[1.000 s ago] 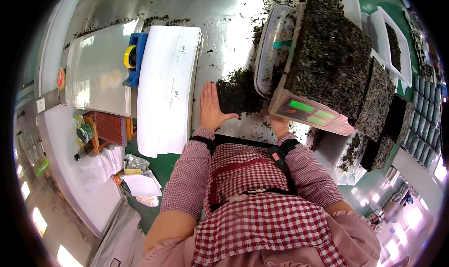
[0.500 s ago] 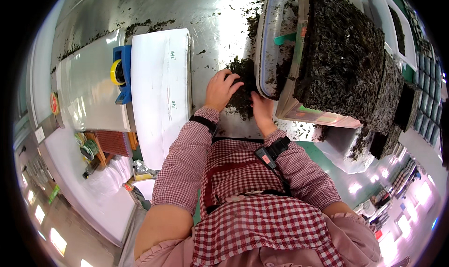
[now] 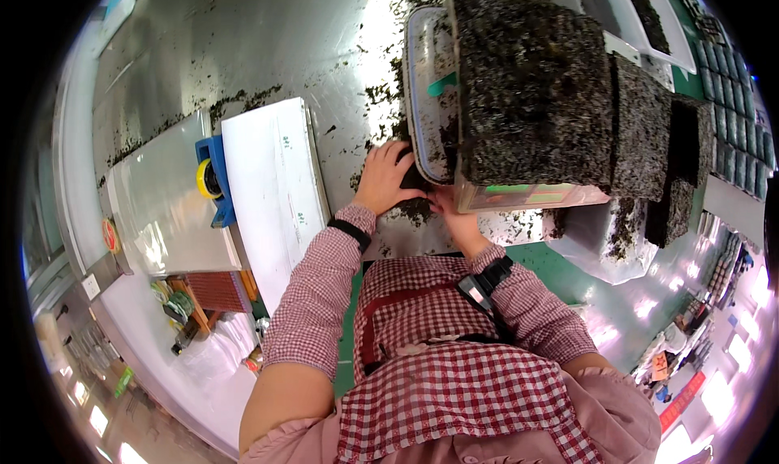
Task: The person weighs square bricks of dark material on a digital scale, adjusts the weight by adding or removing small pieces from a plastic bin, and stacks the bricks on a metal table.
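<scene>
My left hand (image 3: 388, 177) lies on the shiny metal table (image 3: 243, 50), fingers curled down around a small dark heap of dried seaweed bits (image 3: 414, 189) — it presses on the heap from the left side, close against the near corner of the clear plastic tray (image 3: 426, 90). My right hand (image 3: 456, 214) sits just beside it, on the other side of the same heap; most of it is tucked under the edge of the big stack, so I cannot tell whether its fingers are closed on anything. The heap lies between my two hands, touching both, at the table's near edge in front of my checked apron (image 3: 454, 375).

Right above my hands stands the tall stack of dark seaweed sheets (image 3: 531, 90), resting on a clear box with a green strip showing at its front. Further right are lower stacks of seaweed (image 3: 649, 131).

To my left lies a white flat board (image 3: 276, 196), and beyond it a blue tape dispenser (image 3: 213, 180) with a yellow roll. Loose dark crumbs are scattered over the table.
</scene>
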Available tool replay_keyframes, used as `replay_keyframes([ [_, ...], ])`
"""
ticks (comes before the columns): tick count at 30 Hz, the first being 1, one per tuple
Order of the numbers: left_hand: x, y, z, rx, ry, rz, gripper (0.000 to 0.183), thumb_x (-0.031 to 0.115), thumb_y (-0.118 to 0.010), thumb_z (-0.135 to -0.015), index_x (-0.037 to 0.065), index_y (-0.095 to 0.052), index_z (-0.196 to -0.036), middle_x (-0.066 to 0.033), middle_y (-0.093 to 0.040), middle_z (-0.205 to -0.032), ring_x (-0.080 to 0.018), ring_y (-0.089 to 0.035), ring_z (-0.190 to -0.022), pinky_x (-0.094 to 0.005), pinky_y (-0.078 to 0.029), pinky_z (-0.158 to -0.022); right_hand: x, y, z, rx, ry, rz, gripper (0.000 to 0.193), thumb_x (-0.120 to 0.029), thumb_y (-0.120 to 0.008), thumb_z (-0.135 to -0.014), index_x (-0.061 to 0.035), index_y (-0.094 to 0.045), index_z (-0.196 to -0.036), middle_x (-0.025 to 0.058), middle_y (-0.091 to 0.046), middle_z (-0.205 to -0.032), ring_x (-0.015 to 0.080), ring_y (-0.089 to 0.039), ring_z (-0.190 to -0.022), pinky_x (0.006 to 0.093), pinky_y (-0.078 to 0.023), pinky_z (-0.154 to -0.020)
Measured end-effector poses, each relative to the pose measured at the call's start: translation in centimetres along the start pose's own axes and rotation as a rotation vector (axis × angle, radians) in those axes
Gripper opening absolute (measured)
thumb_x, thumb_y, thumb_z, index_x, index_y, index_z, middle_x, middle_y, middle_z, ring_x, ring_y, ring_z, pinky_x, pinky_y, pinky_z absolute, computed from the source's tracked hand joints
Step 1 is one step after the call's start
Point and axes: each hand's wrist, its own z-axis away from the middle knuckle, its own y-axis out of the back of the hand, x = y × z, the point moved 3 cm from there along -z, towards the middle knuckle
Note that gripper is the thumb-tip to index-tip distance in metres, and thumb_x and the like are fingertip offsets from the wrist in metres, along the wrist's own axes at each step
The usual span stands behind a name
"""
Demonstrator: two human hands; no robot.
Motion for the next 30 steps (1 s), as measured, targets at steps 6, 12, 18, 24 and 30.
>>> replay_keyframes([
  [6,2.6,-1.7,0.6,0.010,0.130,-0.051,0.034,0.028,-0.069,-0.087,0.007,-0.065,-0.113,-0.0153,-0.057,-0.114,-0.0337,-0.055,-0.105,-0.0445,-0.046,-0.088,-2.3,7.0,5.9,-0.095,0.138,0.481,0.027,-0.010,-0.060,-0.094,0.0026,-0.063,-0.117,0.0101,-0.069,-0.089,0.0180,-0.065,-0.080,0.0320,-0.052,-0.072],
  [12,4.0,0.4,3.4,0.441,0.535,0.282,0.024,0.021,-0.065,-0.091,0.000,-0.068,-0.103,-0.0172,-0.061,-0.100,-0.0360,-0.059,-0.094,-0.0415,-0.048,-0.083,-6.8,15.5,11.6,-0.173,-0.012,0.283,0.028,-0.009,-0.060,-0.096,0.0051,-0.062,-0.121,0.0105,-0.070,-0.095,0.0128,-0.065,-0.085,0.0257,-0.052,-0.072],
  [18,11.1,16.1,1.9,0.802,0.670,0.845,0.029,0.024,-0.061,-0.100,-0.002,-0.064,-0.113,-0.0007,-0.063,-0.091,-0.0052,-0.053,-0.075,-0.0208,-0.045,-0.064,-11.0,21.6,15.1,-0.211,-0.042,0.160,0.029,-0.012,-0.056,-0.100,0.0061,-0.060,-0.123,0.0094,-0.067,-0.111,0.0139,-0.065,-0.095,0.0276,-0.054,-0.082],
  [24,22.0,24.5,-9.2,0.675,0.274,0.539,0.033,0.028,-0.056,-0.102,-0.001,-0.066,-0.114,-0.0113,-0.065,-0.112,-0.0190,-0.060,-0.097,-0.0299,-0.046,-0.090,-17.2,21.2,15.2,-0.360,0.125,0.190,0.032,-0.013,-0.056,-0.100,0.0049,-0.059,-0.126,0.0107,-0.068,-0.112,0.0136,-0.065,-0.100,0.0255,-0.054,-0.082],
  [30,24.2,25.3,-13.1,0.453,0.256,0.612,0.033,0.025,-0.055,-0.102,0.003,-0.065,-0.124,-0.0120,-0.060,-0.132,-0.0176,-0.061,-0.108,-0.0294,-0.050,-0.087,-23.8,22.9,17.8,-0.396,0.303,0.225,0.029,-0.011,-0.056,-0.099,0.0049,-0.062,-0.123,0.0114,-0.070,-0.109,0.0147,-0.068,-0.096,0.0263,-0.055,-0.078],
])
